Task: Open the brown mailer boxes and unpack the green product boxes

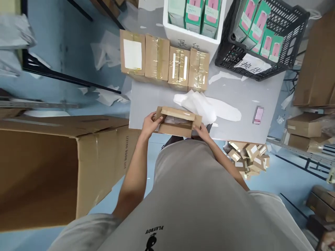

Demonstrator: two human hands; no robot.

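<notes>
At the front edge of the table, a small cardboard box [175, 130] is open towards me, with some pale wrapping visible inside. My left hand [150, 124] grips its left end, thumb on the flap and fingers partly hidden behind. On the box's right end, my right hand [202, 133] holds the lower corner between thumb and fingers. Just behind the box lies crumpled white packing paper [199, 104]. A row of several taped cardboard boxes [157, 57] stands further back on the table.
A white foam box [192, 40] and a black plastic crate [225, 57] hold green-and-pink cartons at the back. A blurred pink item [258, 115] lies on the right of the table [235, 134]. A large open carton [96, 170] stands left; several small boxes [248, 158] are heaped right.
</notes>
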